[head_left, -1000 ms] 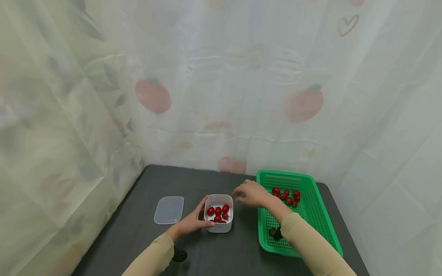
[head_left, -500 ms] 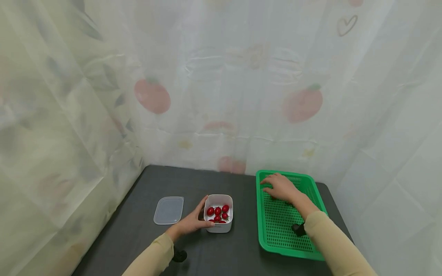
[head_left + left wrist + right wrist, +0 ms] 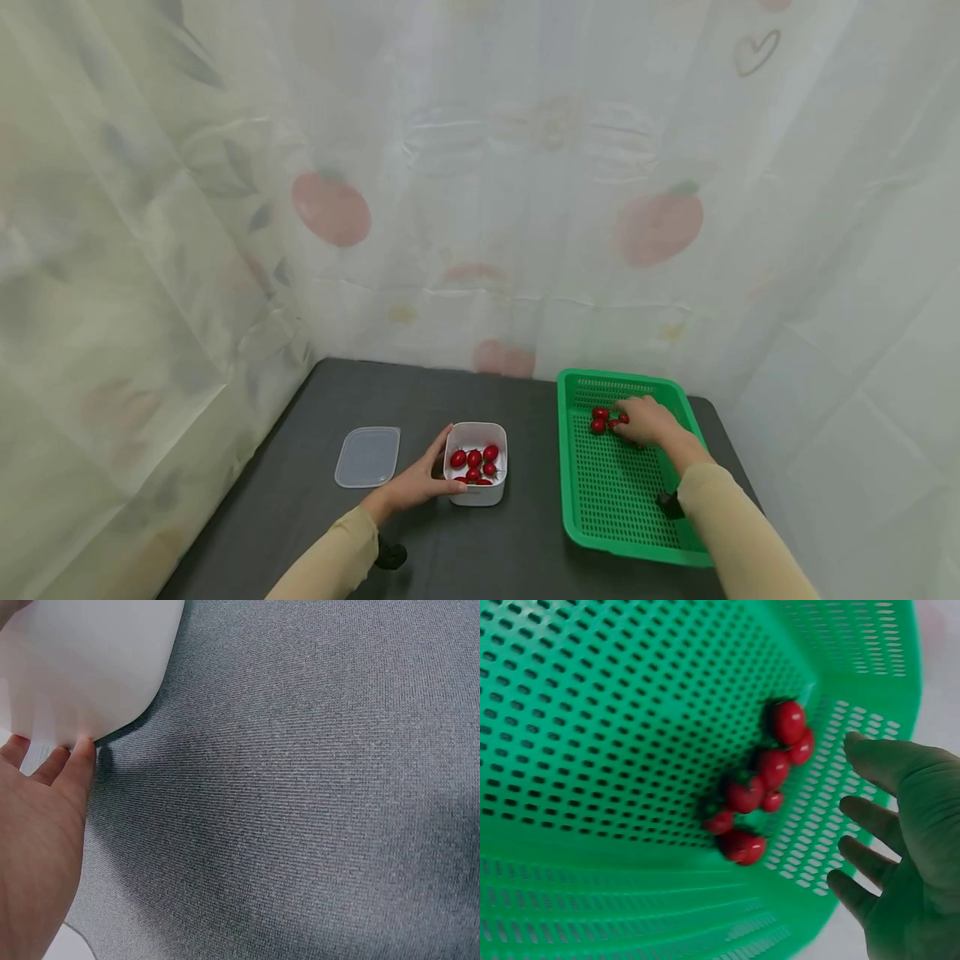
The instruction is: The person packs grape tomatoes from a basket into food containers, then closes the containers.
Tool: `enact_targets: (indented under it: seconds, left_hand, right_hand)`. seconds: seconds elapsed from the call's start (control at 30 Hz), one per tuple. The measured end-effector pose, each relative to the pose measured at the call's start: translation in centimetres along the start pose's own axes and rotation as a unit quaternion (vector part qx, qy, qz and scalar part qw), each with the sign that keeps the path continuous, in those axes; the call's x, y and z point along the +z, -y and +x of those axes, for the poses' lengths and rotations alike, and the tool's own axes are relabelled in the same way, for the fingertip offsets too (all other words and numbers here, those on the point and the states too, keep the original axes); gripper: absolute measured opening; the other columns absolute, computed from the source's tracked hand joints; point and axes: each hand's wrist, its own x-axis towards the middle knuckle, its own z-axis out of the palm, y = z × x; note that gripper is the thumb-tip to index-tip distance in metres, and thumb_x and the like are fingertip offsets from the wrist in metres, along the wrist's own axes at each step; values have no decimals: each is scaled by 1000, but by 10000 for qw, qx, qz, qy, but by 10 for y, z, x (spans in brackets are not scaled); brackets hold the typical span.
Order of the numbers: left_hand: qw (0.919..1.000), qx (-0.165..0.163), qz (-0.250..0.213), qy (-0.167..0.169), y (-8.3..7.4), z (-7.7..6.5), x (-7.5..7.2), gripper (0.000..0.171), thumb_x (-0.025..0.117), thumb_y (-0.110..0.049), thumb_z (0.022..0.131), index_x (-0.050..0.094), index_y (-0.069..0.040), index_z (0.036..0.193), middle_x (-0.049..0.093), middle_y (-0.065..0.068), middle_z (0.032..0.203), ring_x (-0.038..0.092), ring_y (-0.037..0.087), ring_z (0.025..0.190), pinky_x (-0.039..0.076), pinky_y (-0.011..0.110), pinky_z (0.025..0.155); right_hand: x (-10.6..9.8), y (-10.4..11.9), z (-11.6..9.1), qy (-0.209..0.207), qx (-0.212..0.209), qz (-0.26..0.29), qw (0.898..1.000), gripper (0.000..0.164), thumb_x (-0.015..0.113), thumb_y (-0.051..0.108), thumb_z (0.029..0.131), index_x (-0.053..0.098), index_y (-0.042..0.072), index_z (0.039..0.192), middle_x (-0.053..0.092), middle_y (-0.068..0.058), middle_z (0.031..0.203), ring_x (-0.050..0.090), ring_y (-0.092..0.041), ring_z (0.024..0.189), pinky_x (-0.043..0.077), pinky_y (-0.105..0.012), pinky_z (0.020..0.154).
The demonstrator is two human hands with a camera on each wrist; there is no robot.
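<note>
My left hand (image 3: 411, 486) holds a white plastic container (image 3: 478, 497), its thumb at the near side and its fingers at the left wall. Several cherry tomatoes (image 3: 474, 458) lie inside. In the left wrist view, the fingertips press against the container's wall (image 3: 97, 660). Over the far part of a green basket (image 3: 600, 500) is my right hand (image 3: 647, 419), partly covering the cherry tomatoes (image 3: 597, 426) there. The right wrist view shows this hand (image 3: 922, 825) with fingers spread and nothing between them, beside a cluster of cherry tomatoes (image 3: 771, 769).
A translucent lid (image 3: 367, 457) lies flat on the dark tabletop (image 3: 420, 392), left of the container. Behind the table hangs a pale curtain (image 3: 480, 208) with fruit prints, and another patterned curtain (image 3: 135, 333) borders the left side.
My right hand has gone from beside the container to the right, into the green basket over the cherry tomatoes. The left hand and the container have stayed in place.
</note>
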Motion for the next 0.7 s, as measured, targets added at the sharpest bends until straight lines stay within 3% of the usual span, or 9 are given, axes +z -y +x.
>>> enact_targets:
  seconds: [0.17, 0.33, 0.7]
  left_hand:
    - [10000, 46, -42, 23, -2, -2, 1, 111, 77, -26, 93, -7, -20, 165, 12, 17, 167, 26, 43, 148, 35, 54, 113]
    - [10000, 52, -77, 34, -1, -2, 2, 110, 77, -25, 94, -6, -23, 165, 12, 17, 167, 26, 44, 148, 35, 54, 113]
    - [10000, 40, -62, 42, -5, -3, 2, 110, 77, -25, 94, -7, -22, 165, 12, 18, 167, 25, 44, 148, 33, 56, 114]
  right_hand:
    - [11, -10, -2, 499, 484, -10, 9976, 43, 63, 12, 98, 58, -5, 137, 57, -30, 136, 40, -59, 131, 40, -68, 99]
    - [21, -19, -3, 730, 808, 57, 9940, 46, 59, 8, 98, 54, -6, 142, 52, -33, 141, 35, -60, 135, 36, -69, 103]
    - [35, -24, 1, 867, 797, 169, 9929, 48, 50, -7, 96, 55, -3, 143, 52, -31, 141, 34, -60, 136, 41, -66, 101]
